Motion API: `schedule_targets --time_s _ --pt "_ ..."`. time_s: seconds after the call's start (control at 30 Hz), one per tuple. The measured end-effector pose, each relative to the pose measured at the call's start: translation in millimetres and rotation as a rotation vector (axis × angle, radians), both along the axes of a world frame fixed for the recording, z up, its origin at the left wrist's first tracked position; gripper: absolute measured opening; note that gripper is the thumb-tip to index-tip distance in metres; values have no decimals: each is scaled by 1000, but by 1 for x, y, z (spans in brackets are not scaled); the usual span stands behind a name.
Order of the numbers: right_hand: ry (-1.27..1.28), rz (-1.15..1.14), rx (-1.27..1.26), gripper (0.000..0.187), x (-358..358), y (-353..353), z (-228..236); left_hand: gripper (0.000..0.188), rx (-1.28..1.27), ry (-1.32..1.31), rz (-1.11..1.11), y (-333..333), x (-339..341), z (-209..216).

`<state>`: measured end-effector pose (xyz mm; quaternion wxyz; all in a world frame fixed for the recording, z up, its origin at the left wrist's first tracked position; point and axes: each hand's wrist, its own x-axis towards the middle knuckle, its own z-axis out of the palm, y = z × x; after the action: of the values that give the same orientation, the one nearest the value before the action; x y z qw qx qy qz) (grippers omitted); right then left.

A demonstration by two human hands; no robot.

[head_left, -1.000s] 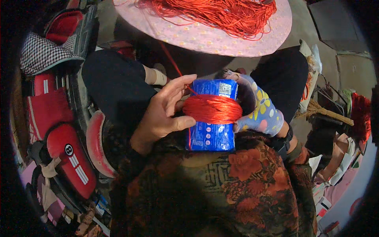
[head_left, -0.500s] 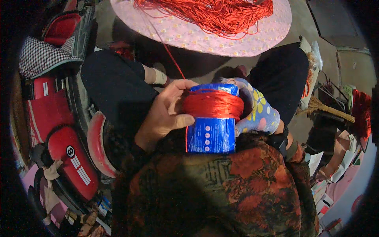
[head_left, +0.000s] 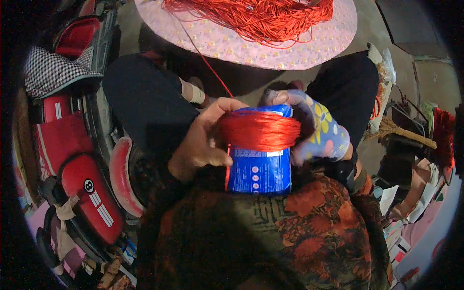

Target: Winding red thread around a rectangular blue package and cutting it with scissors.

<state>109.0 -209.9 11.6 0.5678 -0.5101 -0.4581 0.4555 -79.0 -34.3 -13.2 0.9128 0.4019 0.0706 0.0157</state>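
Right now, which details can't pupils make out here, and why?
All in the head view:
Blue package: part is covered by wound red cord; its far face is turned away.
Left hand: some fingertips are hidden behind the package and cord.
Right hand: gloved fingers are blurred.
Heap of red cord: cut off by the upper edge.

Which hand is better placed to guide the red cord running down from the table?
Likely the left hand: the cord comes down right by it. The gloved right hand is at the blue pack's right side, farther away.
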Motion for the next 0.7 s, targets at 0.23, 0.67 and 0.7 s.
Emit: schedule_targets --time_s 0.23,0.67,0.7 --pt "-20 -44 -89 78 -8 7 2 73 45 116 35 3 2 -2" --pt "189 -116 -159 52 -16 20 3 79 -65 169 99 1 10 8" --pt "274 -128 -147 51 -18 20 -3 78 -62 187 103 1 11 8"
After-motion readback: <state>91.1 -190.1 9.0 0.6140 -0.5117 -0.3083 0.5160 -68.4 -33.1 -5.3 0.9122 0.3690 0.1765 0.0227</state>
